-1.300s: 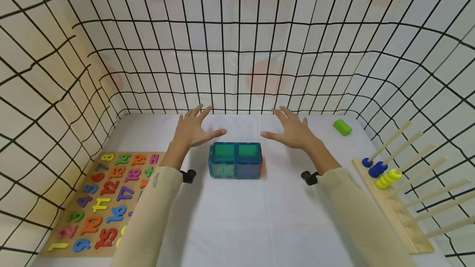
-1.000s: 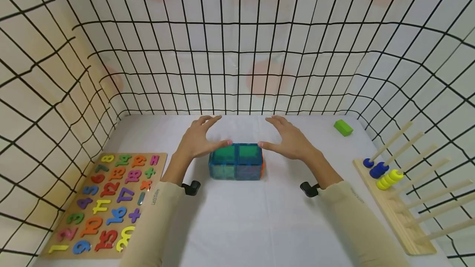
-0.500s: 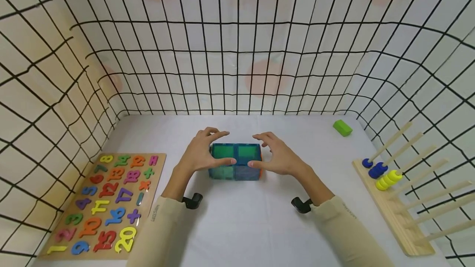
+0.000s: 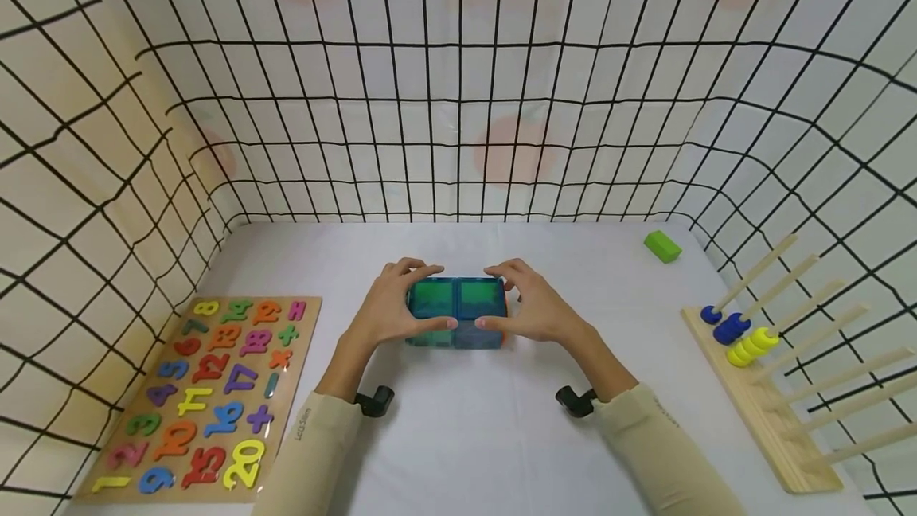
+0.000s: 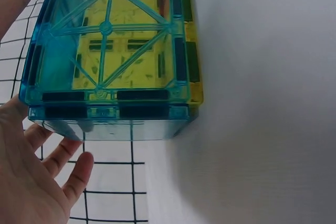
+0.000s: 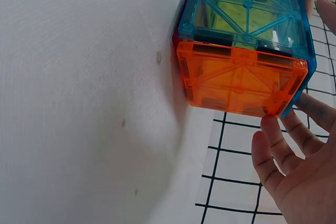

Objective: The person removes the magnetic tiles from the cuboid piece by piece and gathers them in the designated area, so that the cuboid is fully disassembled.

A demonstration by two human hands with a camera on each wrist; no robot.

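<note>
- Both the left hand (image 4: 385, 307) and right hand (image 4: 536, 305) curl fingers (image 6: 265, 162) round the magnetic-tile box (image 4: 433, 295).
- Uneven squeezing could pop the orange end tile (image 6: 236, 80) loose.

In the head view, the left grip (image 4: 390, 309) and right grip (image 4: 533, 310) each conceal part of the front face of the magnetic-tile box (image 4: 458, 301) behind a thumb. Both wrist views crop the box at the upper edge and each grip at the outer edge. The head view's lower edge truncates the left sleeve (image 4: 315, 456) and right sleeve (image 4: 659, 448); the lettering (image 4: 303, 424) is too small to read reliably.
</note>
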